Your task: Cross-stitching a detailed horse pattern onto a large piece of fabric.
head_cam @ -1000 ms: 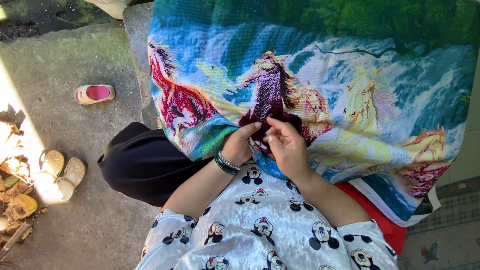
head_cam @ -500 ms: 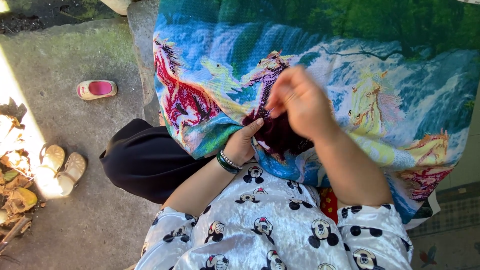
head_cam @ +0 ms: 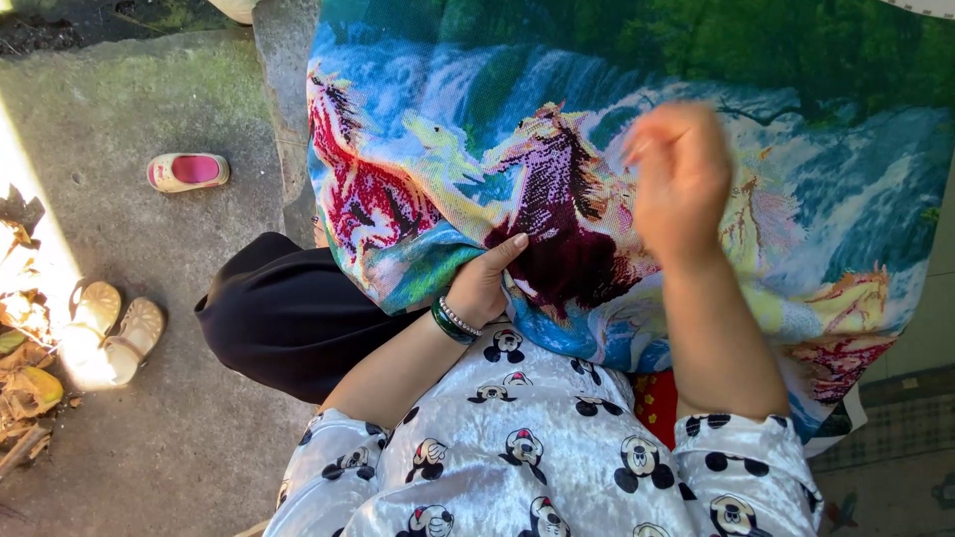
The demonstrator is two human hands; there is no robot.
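Embroidered cloth with horses and a waterfall is spread over the person's lap and covers most of the upper right part of the view. Under its left edge lies a black garment on the grey concrete floor. The left hand rests on the lower edge of the cloth beside the dark purple horse, fingers bent and pressing the fabric; a green bangle sits on the wrist. The right hand is raised above the cloth and blurred, fingers seem pinched together, but I cannot tell what it holds. A pink shoe lies well apart at left, and pale sandals nearer the sunlit edge.
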